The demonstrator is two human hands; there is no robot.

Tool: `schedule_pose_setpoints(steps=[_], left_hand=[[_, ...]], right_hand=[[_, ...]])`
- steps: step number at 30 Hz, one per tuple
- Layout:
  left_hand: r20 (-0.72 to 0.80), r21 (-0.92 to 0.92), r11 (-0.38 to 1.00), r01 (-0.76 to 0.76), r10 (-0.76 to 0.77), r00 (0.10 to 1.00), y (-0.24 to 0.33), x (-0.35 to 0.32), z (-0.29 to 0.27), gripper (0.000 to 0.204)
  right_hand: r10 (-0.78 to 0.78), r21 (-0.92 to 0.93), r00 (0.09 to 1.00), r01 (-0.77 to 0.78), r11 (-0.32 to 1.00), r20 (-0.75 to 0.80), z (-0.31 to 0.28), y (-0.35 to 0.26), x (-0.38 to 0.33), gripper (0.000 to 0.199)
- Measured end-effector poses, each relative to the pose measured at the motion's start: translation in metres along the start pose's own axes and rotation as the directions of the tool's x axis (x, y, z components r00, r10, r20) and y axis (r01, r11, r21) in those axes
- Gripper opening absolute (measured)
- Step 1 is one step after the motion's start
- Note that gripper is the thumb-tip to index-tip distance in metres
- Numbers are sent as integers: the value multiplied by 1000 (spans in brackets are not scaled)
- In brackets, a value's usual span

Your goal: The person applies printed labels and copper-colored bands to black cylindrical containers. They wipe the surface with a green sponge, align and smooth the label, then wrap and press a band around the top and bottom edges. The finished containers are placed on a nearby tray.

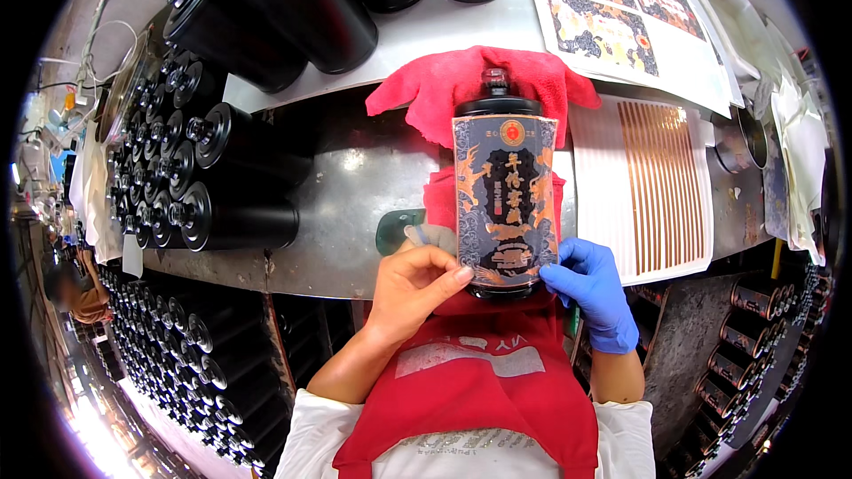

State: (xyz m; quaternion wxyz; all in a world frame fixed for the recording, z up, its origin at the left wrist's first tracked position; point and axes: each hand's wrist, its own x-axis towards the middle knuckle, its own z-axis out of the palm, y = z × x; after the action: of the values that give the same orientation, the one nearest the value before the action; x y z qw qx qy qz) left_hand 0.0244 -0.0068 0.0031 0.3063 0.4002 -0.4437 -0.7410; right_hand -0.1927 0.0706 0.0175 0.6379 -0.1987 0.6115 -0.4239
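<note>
A black bottle (500, 106) with a clear stopper lies on a red cloth (417, 84), its neck away from me. Over its front is a dark label (510, 239) with orange and gold figures and a round emblem near the top. My bare left hand (413, 288) pinches the label's lower left corner between thumb and fingertips. At the lower right corner, my right hand (593, 291), in a blue glove, grips the label's edge with thumb and fingers. Whether the label is stuck down beneath the fingers cannot be made out. A dark green flat piece (397, 231) lies beyond my left hand.
Unlabelled black bottles (240, 217) lie stacked at left; others (302, 9) lie along the far shelf. Printed label sheets (612, 9) rest at the far right, above a sheet with brown-gold strips (661, 186). Labelled bottles (750, 333) fill a rack at lower right.
</note>
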Motion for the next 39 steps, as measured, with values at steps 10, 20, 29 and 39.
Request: schedule_pose_setpoints(steps=[10, 20, 29, 39], left_hand=[[-88, 26, 996, -89, 91, 992, -3, 5, -12, 38], [307, 576, 687, -444, 322, 896, 30, 59, 27, 78], [307, 484, 794, -366, 238, 921, 26, 63, 17, 86], [410, 460, 768, -447, 262, 873, 0, 76, -11, 101]], right_hand=[[-136, 30, 966, 146, 989, -222, -8, 6, 6, 29], [-546, -558, 812, 555, 617, 204, 11, -34, 44, 89], [-498, -323, 841, 542, 776, 214, 0, -35, 64, 99], [-268, -448, 926, 366, 816, 267, -21, -21, 26, 81]])
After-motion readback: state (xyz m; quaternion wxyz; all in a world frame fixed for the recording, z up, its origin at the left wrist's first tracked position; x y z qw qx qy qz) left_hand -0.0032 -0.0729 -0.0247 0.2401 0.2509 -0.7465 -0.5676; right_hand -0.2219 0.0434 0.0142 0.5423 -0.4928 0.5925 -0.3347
